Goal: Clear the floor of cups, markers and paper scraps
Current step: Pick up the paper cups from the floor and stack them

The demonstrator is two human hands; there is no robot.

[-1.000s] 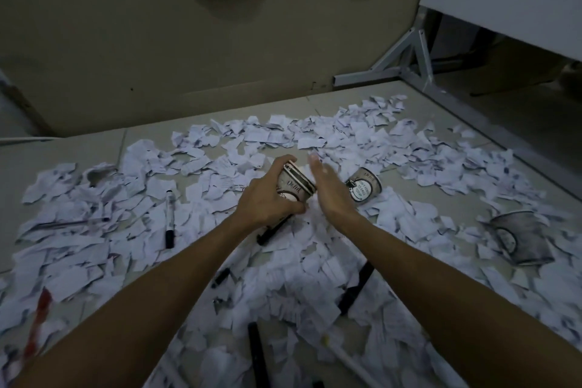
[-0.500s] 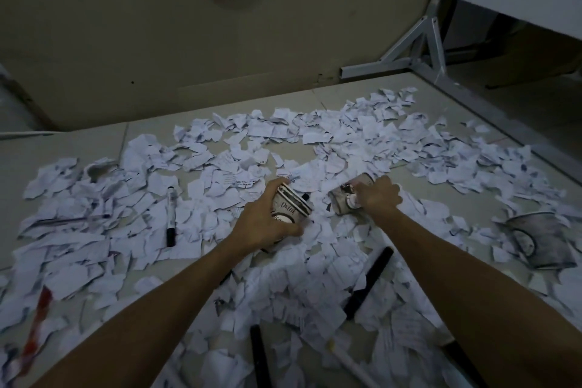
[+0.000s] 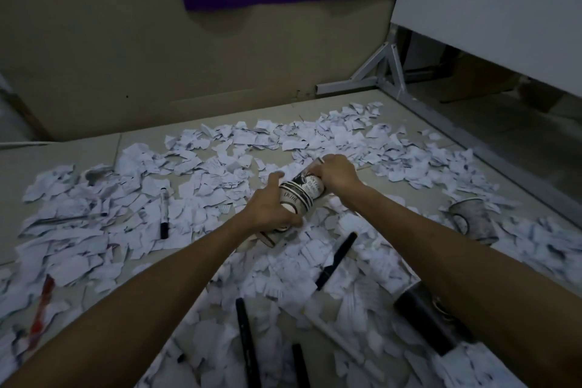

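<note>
Above the littered floor (image 3: 63, 164), the left hand (image 3: 267, 209) grips the cup stack (image 3: 293, 208) while the right hand (image 3: 335, 175) grips another cup (image 3: 313, 187), which should slide in straight.

Two bare forearms come into view from the bottom edge, uncovered along their whole visible length, with no sleeve showing. The left hand (image 3: 267, 209) and the right hand (image 3: 338, 172) are bare too. The dim light leaves finer detail unclear.
</note>
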